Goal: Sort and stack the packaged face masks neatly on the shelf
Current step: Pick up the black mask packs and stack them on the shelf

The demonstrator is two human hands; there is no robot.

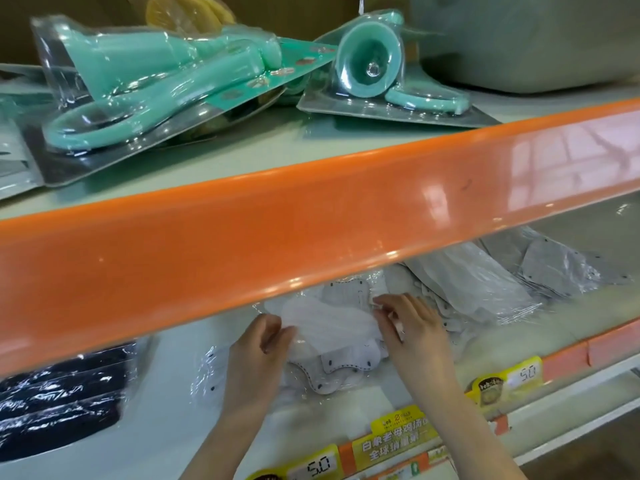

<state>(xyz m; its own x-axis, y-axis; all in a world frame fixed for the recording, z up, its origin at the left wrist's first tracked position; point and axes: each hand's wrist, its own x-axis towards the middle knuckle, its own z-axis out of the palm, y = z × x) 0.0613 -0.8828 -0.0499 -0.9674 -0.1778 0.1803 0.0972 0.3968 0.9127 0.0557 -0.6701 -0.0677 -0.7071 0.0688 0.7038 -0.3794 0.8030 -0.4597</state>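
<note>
Two bare hands reach under an orange shelf edge (311, 216) onto the lower shelf (166, 403), where a white face mask pack (332, 334) in clear wrap lies between them. The left hand (258, 351) comes in from the lower left, its fingers curled at the pack's left edge; the grip looks like a pinch on the plastic, though the fingertips are partly hidden. The right hand (412, 327) sits at the pack's right side, thumb and fingers pinching the wrap near the top corner. Just right of it lies a loose heap of grey mask packs (512, 282) — overlapping and tilted. At the far left of the same shelf sits a stack of dark navy mask packs (62, 407), well apart from the hands. Yellow price labels (391, 441) run along the shelf's front rail. The upper shelf carries teal plastic tools in clear blister packaging (162, 84) — one pack resting on another.
</note>
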